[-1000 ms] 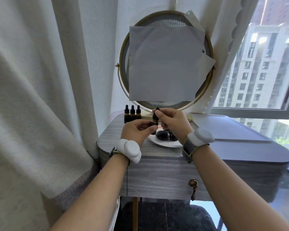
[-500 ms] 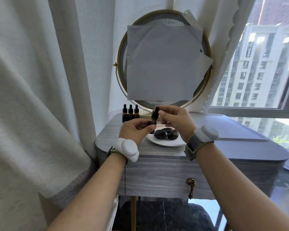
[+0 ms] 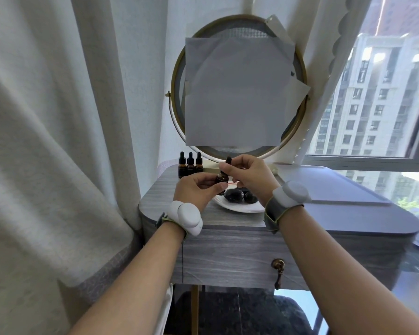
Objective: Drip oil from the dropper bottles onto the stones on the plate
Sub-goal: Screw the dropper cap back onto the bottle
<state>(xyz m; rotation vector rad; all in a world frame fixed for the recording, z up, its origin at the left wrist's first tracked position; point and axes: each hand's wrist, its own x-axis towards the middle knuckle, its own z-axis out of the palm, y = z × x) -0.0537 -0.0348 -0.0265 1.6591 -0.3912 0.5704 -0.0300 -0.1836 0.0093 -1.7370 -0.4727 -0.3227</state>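
Centre frame, left hand [image 3: 196,190] gripping dropper bottle [image 3: 221,178], right hand [image 3: 252,175] pinching its black cap [image 3: 228,161], near stones [image 3: 234,196] on plate [image 3: 238,209]

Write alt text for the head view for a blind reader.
A person's left hand holds a small amber dropper bottle near a white plate of dark stones, while the right hand pinches its black cap. Three more bottles stand behind on the grey table, beside a paper-covered round mirror.
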